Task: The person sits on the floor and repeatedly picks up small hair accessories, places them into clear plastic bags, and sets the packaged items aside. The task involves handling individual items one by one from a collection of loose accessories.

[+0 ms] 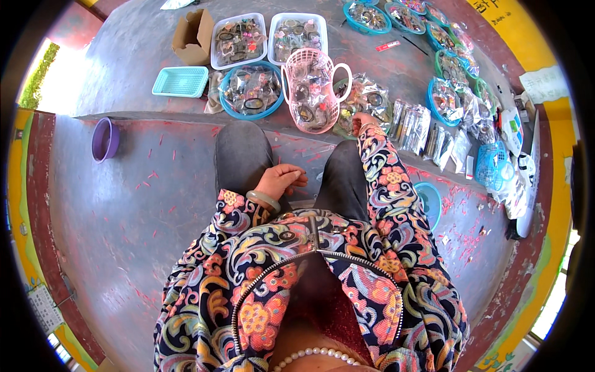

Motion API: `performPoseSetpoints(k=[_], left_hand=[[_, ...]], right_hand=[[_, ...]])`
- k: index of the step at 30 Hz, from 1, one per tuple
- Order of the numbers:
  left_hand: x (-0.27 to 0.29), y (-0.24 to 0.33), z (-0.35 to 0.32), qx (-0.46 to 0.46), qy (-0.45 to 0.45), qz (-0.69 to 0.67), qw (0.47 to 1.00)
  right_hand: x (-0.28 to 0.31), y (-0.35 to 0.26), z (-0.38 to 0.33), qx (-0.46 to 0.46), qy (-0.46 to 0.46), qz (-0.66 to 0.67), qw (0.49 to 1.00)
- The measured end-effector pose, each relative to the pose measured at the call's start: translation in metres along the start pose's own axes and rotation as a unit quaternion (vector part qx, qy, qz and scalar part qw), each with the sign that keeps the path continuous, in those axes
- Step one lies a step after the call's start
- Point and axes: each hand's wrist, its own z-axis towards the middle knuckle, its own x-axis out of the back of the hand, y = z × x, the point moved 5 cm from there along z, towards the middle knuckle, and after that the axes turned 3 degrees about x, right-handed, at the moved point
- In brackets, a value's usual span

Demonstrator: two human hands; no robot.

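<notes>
My left hand (282,181), a bangle at its wrist, hovers over my lap beside my left knee. Its fingers are curled together, and anything inside them is hidden. Reaching forward past my right knee, my right hand (364,122) is at the near edge of a green basket (385,126) heaped with small clear-bagged items (372,96). Those fingers are bent inward, and I cannot make out what they hold. Left of that hand stands a pink two-handled basket (321,126) with bagged dark bands and trinkets in it.
On the raised ledge are a blue round basket (227,110), white trays (215,59), a teal tray (180,82) and a cardboard box (192,37). Silvery packets (412,127) and more baskets line the right. A purple bowl (105,141) and a light-blue basin (429,204) stand lower down.
</notes>
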Motion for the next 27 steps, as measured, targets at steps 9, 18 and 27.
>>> performPoseSetpoints(k=[9, 18, 27], left_hand=[[0.001, 0.001, 0.002, -0.008, 0.004, 0.019, 1.0], [0.002, 0.004, -0.001, -0.034, 0.002, 0.017, 0.999], [0.004, 0.014, -0.008, -0.064, -0.104, -0.021, 0.992]], right_hand=[[0.007, -0.01, -0.068, 0.08, -0.035, 0.13, 0.988], [-0.032, -0.008, -0.202, 0.158, -0.26, 0.086, 0.949], [-0.121, 0.009, -0.242, 0.147, -0.516, -0.275, 0.798]])
